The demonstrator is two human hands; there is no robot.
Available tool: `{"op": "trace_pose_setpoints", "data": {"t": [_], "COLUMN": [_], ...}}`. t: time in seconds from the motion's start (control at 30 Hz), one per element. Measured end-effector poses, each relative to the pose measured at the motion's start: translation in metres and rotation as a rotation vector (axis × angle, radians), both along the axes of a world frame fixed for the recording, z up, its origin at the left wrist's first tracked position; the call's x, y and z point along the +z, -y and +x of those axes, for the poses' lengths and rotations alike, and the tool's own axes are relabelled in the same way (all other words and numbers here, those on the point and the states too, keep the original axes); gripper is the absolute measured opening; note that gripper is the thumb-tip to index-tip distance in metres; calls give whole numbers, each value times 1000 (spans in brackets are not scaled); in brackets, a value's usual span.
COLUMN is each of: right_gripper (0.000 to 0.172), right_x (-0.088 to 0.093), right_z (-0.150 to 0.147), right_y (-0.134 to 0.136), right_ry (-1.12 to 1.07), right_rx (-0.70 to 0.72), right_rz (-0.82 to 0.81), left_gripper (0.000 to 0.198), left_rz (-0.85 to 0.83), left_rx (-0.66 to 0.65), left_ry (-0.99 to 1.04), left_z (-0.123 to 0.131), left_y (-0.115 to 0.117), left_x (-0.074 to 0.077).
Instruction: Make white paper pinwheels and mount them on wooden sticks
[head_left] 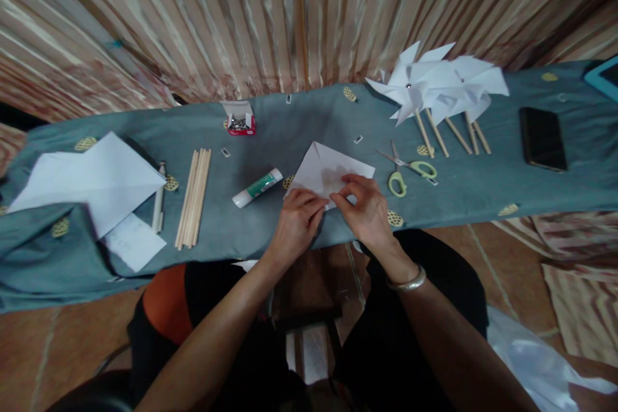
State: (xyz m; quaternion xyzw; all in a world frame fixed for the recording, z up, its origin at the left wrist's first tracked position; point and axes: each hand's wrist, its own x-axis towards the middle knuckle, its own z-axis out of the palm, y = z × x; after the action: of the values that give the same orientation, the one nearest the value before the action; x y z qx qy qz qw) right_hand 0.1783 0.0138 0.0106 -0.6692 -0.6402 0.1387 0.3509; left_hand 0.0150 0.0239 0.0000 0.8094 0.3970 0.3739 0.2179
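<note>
A white square of paper [326,167] lies on the blue-grey cloth [299,122] in front of me, folded at its near corner. My left hand [295,219] and my right hand [365,209] both pinch that near edge, fingertips pressed together on the paper. A glue stick [257,187] lies just left of my left hand. Green-handled scissors [407,170] lie just right of my right hand, which wears a metal bangle at the wrist.
Several finished white paper pinwheels [437,87] on wooden sticks lie at the back right, beside a black phone [542,138]. A bundle of wooden sticks [194,196], a pen [158,203] and loose white sheets [91,180] lie left. A small box of pins [240,119] stands behind.
</note>
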Motion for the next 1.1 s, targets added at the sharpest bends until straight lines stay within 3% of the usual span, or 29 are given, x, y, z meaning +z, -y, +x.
{"op": "trace_pose_setpoints", "data": {"t": [0.77,0.97,1.1], "right_gripper": [13,36,40], "right_x": [-1,-4,-5], "right_z": [2,2,1], "right_y": [2,8,9], "right_ry": [28,152,198], "right_rx": [34,146,192], "right_rz": [71,125,101], "left_gripper": [19,20,20], "left_rz": [-8,-29,-39], "left_rx": [19,10,10], "left_ry": [-27,-24,-12], "left_z": [1,0,0], "left_y": [-1,-1,0], "left_x": [-1,0,0]}}
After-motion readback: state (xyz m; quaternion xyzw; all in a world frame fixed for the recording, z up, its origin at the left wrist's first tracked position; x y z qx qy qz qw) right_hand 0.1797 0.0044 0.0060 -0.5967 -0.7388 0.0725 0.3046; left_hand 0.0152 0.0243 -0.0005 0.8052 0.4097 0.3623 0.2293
